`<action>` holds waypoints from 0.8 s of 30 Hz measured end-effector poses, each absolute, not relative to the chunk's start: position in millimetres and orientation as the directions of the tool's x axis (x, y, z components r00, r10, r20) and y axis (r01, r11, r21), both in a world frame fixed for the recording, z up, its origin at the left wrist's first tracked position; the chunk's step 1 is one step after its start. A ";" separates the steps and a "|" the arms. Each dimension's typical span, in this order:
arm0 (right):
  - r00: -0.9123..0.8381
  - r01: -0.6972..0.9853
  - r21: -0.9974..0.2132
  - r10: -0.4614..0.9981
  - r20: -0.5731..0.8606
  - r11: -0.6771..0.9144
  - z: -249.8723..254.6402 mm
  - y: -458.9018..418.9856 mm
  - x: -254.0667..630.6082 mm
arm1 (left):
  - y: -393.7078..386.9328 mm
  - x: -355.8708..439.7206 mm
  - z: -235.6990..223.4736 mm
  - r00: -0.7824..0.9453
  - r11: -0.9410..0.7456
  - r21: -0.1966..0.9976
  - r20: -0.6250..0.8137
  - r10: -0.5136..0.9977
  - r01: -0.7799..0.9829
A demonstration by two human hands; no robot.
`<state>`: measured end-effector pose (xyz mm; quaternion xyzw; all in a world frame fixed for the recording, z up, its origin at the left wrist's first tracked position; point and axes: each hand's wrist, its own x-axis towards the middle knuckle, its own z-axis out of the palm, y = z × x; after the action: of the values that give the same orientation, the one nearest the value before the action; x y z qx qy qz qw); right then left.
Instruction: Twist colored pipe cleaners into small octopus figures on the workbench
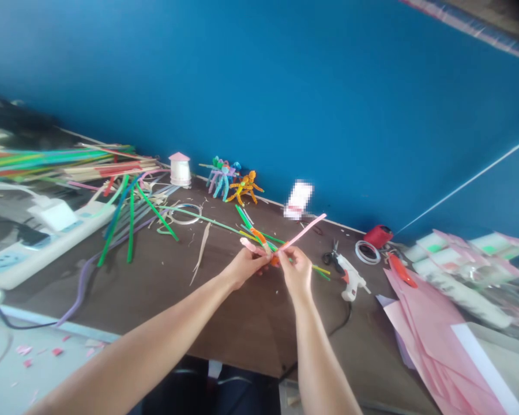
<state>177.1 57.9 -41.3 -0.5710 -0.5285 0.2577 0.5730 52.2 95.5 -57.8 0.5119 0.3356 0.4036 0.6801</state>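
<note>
Fingers [289, 257] grip firmly — left hand [244, 268] holding one orange bundle [258, 234], right hand [299, 271] pinching one pink strip [308, 229] — its long axis slanting away, tip pointing rightward.

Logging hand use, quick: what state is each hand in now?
Left hand: closed, holding a bent orange-and-pink pipe-cleaner piece.
Right hand: closed, pinching a straight pink strip, apparently pipe cleaner.

Between the dark-brown table's [233, 323] front and back edges, the left hand [243, 268] holds an orange fuzzy strip [258, 235], the right hand [298, 271] a straight pink strip [307, 230].
</note>
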 end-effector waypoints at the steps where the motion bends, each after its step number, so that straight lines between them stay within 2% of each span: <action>1: 0.286 0.354 -0.907 0.897 0.336 0.227 -40.3 57.2 177.0 | 96.4 51.9 -59.0 0.435 0.143 0.969 -0.043 0.900 -0.201; 3: 0.235 0.482 -0.836 0.881 0.411 0.262 -38.6 55.9 177.6 | 98.6 51.2 -61.3 0.414 0.138 0.972 -0.048 0.909 -0.191; 6: 0.138 0.677 -0.664 0.831 0.539 0.319 -36.7 54.4 180.2 | 101.1 49.8 -62.6 0.384 0.136 0.975 -0.059 0.921 -0.176; 9: 0.046 0.744 -0.562 0.812 0.582 0.362 -35.8 54.1 183.6 | 101.7 47.9 -60.6 0.391 0.155 0.975 -0.082 0.917 -0.157; 18: -0.145 0.740 -0.509 0.844 0.517 0.439 -38.5 56.4 192.7 | 101.7 42.3 -59.4 0.493 0.118 0.992 -0.119 0.862 0.034; 24: -0.151 0.727 -0.543 0.869 0.472 0.421 -40.4 54.4 192.6 | 100.9 35.7 -52.0 0.608 -0.170 0.984 0.100 0.788 0.058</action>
<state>192.6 54.4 -40.4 -0.5297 -0.7529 0.0937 0.3791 35.7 100.9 -52.0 0.6939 0.3047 0.3214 0.5677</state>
